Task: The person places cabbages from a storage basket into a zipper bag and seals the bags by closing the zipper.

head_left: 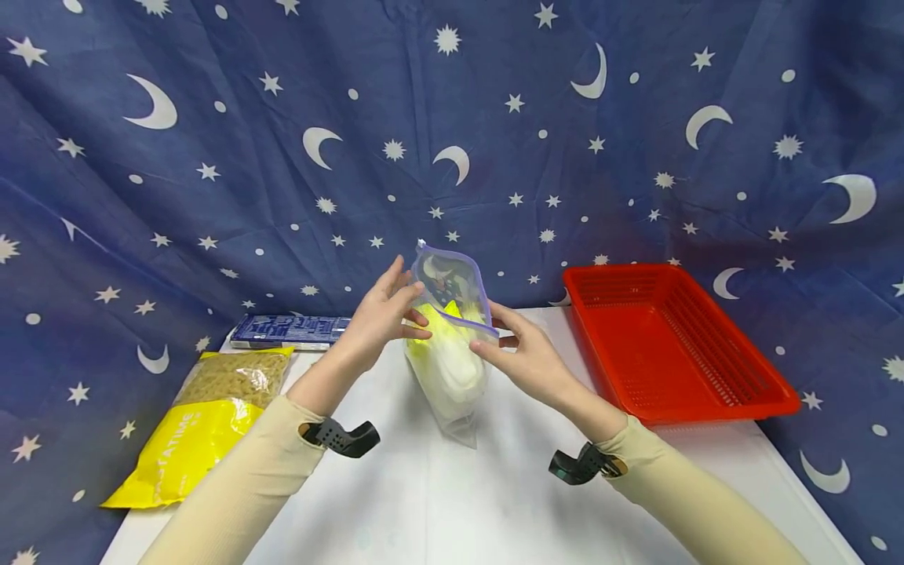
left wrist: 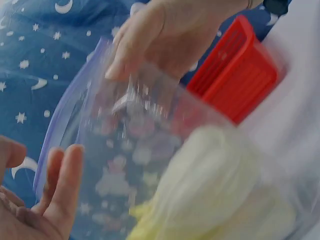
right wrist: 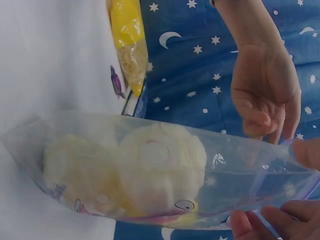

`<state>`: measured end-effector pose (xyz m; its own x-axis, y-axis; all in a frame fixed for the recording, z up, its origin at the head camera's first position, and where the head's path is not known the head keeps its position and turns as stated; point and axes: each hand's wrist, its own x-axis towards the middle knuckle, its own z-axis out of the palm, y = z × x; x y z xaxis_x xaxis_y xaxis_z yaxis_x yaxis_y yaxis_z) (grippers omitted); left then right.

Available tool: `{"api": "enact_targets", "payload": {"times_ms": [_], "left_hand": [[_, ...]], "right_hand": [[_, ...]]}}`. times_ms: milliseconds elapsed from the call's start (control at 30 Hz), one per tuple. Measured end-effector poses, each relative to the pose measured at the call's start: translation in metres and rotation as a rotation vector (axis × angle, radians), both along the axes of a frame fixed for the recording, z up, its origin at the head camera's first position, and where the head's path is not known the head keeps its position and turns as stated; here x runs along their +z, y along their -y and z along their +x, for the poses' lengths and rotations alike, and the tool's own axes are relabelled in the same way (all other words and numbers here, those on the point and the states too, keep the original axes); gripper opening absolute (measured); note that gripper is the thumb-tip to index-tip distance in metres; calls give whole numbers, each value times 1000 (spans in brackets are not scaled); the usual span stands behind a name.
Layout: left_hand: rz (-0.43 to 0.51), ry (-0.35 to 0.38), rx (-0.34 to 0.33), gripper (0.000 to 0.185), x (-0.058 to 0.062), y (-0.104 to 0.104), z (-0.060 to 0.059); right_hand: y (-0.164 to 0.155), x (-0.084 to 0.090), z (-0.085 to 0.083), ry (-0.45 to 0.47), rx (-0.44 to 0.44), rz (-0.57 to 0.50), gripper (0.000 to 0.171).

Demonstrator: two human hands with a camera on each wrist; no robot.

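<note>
While the bag (head_left: pixel 450 337) stood upright at mid-table (head_left: pixel 452 486), the left hand (head_left: pixel 381 318) and right hand (head_left: pixel 526 353) each pinched its open purple-zipped rim. Item: thin, clear, likely slippery film; contents pale, soft-looking, light, bottom-weighted; best held at the stiffer zipper strip.

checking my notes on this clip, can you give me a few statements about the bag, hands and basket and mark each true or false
1. Both hands hold the zip bag near its open top. True: the left hand and right hand each pinch an edge.
2. The red basket holds the pasta. False: it shows nothing inside; the yellow pasta packet lies on the table's left side.
3. The bag contains pale, yellowish items. True.
4. The blue box stands inside the basket. False: it lies at the table's back left.
</note>
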<state>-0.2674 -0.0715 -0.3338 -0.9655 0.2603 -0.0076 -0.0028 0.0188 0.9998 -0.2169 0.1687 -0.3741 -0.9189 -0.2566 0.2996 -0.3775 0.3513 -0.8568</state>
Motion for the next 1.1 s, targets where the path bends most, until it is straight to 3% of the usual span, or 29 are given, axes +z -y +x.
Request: {"api": "enact_targets", "payload": {"times_ms": [100, 200, 333, 433, 600, 767, 1100], "left_hand": [[-73, -49, 86, 69, -6, 9, -11], [-140, -67, 128, 66, -11, 13, -27], [-180, -40, 100, 64, -16, 13, -51], [-154, -23, 68, 62, -17, 10, -68], [-131, -16, 22, 56, -17, 4, -88], [-159, -47, 33, 52, -19, 0, -96], [-218, -67, 86, 47, -27, 13, -91]], "right_hand": [[2, -4, 1, -4, -5, -28, 64], [1, -6, 3, 10, -1, -59, 58], [2, -10, 5, 30, 1, -96, 52], [3, -12, 6, 35, -3, -105, 49], [4, -12, 8, 46, -11, -97, 47], [1, -13, 8, 51, -4, -111, 44], [-14, -16, 0, 87, -21, -137, 34]]}}
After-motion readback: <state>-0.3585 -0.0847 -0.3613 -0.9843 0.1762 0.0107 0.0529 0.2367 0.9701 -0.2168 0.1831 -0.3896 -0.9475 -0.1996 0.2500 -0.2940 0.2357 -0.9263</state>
